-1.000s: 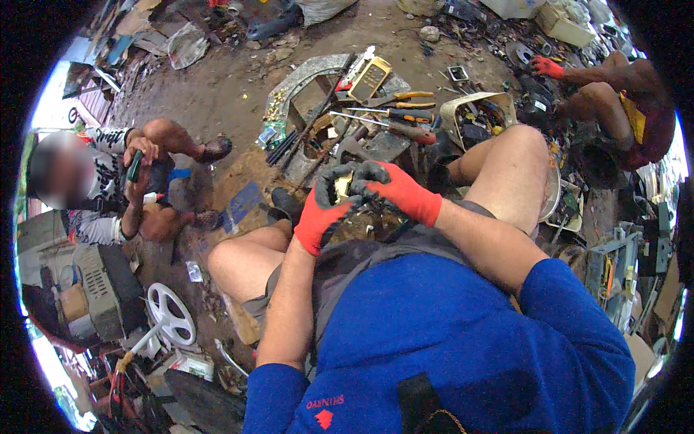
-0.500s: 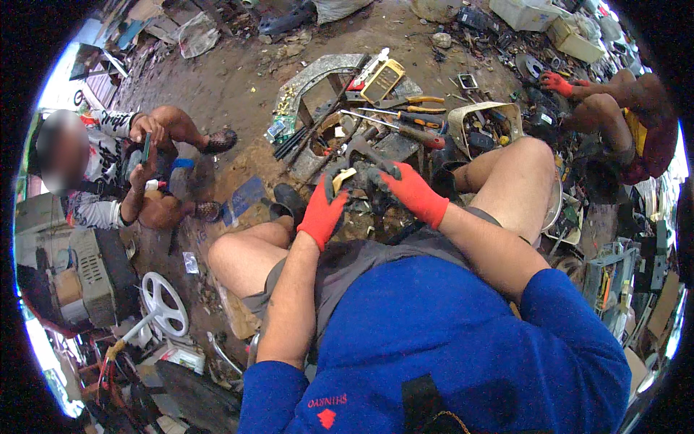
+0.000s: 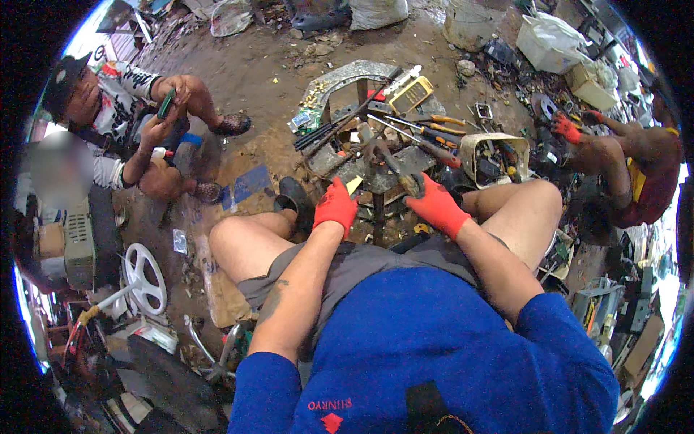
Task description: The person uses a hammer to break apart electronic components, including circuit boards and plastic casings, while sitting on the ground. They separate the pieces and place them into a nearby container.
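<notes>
My left hand point(image 3: 337, 207), in a red glove with dark fingertips, is closed around a small pale yellow piece point(image 3: 353, 185) that sticks out past the fingers. My right hand point(image 3: 438, 206), gloved alike, grips the handle of a hammer point(image 3: 391, 165). The hammer's head points away from me, over the low worktable point(image 3: 340, 163) between my legs. A gap separates the two hands. Long screwdrivers point(image 3: 436, 150) and orange-handled pliers point(image 3: 447, 120) lie on the table's right side, beyond my right hand.
A yellow-framed meter point(image 3: 410, 94) lies at the table's far side. To the right stands a beige bin point(image 3: 530, 155) of scrap parts. One person point(image 3: 119, 108) sits at the left holding a green board; another point(image 3: 629, 159) works at the right. A white wheel point(image 3: 145, 279) stands lower left.
My hands have moved apart. The hammer has swung rightward with my right hand, and the yellow piece now tilts up from my left hand. The whole view has shifted slightly.
</notes>
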The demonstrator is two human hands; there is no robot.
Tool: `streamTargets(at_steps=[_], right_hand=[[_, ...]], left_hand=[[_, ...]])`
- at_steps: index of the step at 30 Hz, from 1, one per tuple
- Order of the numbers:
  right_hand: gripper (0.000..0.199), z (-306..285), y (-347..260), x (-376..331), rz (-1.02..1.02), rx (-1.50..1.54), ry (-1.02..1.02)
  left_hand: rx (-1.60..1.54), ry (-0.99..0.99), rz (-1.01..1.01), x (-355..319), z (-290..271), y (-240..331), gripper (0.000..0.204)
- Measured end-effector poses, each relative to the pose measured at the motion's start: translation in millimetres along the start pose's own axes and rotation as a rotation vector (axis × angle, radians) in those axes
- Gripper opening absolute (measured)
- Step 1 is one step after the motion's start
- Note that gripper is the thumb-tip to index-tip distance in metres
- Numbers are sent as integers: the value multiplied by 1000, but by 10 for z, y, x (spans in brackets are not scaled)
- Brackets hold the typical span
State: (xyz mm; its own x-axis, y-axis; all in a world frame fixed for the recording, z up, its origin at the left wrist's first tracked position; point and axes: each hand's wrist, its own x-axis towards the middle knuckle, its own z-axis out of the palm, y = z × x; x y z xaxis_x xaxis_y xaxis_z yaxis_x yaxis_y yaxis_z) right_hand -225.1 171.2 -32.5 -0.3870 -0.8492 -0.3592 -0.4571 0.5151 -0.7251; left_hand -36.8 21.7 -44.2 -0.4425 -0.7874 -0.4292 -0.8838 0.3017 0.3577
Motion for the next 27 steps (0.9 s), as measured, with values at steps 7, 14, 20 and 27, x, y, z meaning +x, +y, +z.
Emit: streamTargets(at_steps=[7, 14, 20, 27], right_hand=[[58, -304, -258, -418, -105, 848, -200], [52, 64, -151, -540, -39, -49, 43], [48, -80, -437, -688, -266, 155, 148], [50, 102, -200, -595, -148, -156, 68]], left_hand=[[-20, -13, -50, 12, 62, 28, 50], [-29, -41, -129, 25, 59, 93, 46], [-60, -22, -109, 142, 195, -44, 39], [-31, -37, -138, 95, 82, 103, 43]])
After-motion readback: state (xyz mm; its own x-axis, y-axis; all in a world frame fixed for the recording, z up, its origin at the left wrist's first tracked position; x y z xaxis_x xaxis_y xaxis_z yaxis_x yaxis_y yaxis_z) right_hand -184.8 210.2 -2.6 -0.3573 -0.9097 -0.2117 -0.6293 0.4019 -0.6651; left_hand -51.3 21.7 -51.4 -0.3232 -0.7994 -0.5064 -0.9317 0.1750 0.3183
